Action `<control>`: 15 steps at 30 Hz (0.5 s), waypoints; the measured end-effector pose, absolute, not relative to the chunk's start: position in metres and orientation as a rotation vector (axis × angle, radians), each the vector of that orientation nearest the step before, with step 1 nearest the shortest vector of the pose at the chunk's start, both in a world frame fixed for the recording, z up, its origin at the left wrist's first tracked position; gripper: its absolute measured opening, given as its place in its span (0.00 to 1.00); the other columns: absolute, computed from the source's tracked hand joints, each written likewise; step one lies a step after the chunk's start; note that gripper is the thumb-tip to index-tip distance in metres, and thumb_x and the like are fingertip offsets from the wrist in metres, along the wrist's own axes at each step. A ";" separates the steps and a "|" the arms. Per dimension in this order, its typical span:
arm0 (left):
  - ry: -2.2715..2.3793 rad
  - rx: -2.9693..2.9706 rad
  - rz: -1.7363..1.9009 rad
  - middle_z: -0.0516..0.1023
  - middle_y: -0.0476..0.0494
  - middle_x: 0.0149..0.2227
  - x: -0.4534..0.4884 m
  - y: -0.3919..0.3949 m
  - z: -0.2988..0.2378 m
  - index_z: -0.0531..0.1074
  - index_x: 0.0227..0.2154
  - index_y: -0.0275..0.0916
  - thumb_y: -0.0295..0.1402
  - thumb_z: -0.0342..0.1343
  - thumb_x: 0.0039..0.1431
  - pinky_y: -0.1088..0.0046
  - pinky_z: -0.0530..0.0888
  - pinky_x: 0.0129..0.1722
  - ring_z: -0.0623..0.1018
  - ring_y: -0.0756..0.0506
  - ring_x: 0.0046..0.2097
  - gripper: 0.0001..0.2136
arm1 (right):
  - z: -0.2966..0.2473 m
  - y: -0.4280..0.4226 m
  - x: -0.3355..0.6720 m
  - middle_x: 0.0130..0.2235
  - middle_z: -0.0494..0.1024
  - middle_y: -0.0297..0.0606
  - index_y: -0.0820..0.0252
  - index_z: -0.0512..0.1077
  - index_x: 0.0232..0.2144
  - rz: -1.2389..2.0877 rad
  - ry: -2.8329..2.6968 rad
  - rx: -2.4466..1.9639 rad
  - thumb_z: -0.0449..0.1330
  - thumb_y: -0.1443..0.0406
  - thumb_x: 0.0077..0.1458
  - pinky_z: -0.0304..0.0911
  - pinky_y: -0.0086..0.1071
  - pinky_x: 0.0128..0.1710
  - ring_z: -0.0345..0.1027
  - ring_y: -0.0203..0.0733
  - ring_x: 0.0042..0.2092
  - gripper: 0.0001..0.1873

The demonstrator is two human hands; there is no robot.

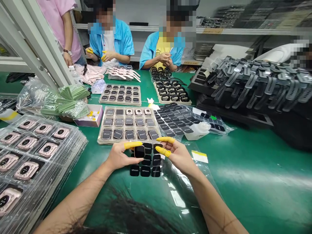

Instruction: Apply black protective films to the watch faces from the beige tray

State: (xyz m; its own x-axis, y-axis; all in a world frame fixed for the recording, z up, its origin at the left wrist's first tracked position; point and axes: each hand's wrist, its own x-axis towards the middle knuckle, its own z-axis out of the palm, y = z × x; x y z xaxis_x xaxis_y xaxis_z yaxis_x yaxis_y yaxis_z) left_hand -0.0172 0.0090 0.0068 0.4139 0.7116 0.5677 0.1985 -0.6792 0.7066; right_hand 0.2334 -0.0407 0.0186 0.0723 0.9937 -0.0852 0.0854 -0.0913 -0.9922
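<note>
My left hand (122, 156) is closed on a watch case (139, 151), pinched by its edges between thumb and a finger in a yellow finger cot. The case has a dark, glossy face and no strap. Below it lies a clear sheet of black square screen stickers (145, 171) with pale lettering, partly covered by the watch case and my fingers. My right hand (179, 154), also in yellow finger cots, hovers at the sheet's upper right corner. Its thumb and index finger are apart around a corner sticker (158, 149); whether they touch it I cannot tell.
Just beyond my hands stands a tray of watch cases (129, 139), most with dark squares on top. Stacked clear trays of pink watch cases (26, 143) fill the left. More sticker sheets (174, 118), a white bottle (198, 130) and black straps (248, 78) lie right. Co-workers (110, 42) work opposite.
</note>
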 end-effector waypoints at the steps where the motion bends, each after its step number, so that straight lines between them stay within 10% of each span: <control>1: 0.778 2.145 1.227 0.87 0.41 0.37 -0.017 0.010 0.007 0.83 0.44 0.38 0.39 0.74 0.46 0.66 0.83 0.41 0.85 0.42 0.37 0.21 | 0.019 -0.041 0.232 0.39 0.81 0.39 0.54 0.78 0.44 1.213 -1.130 -1.354 0.76 0.50 0.42 0.73 0.41 0.49 0.76 0.44 0.44 0.28; 15: 0.881 1.639 1.017 0.87 0.38 0.41 -0.014 0.008 0.007 0.81 0.49 0.33 0.37 0.76 0.42 0.60 0.84 0.49 0.86 0.38 0.42 0.28 | 0.021 -0.039 0.233 0.29 0.79 0.36 0.57 0.77 0.37 1.132 -1.061 -1.420 0.74 0.44 0.42 0.73 0.37 0.34 0.73 0.40 0.31 0.28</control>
State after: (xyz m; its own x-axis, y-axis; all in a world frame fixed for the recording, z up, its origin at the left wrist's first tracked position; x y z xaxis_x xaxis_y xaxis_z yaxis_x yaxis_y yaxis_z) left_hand -0.0137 0.0077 0.0075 0.3872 0.8977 0.2101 0.0801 -0.2597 0.9624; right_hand 0.2329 -0.0392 0.0211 0.1799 0.9772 -0.1127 0.0495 -0.1235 -0.9911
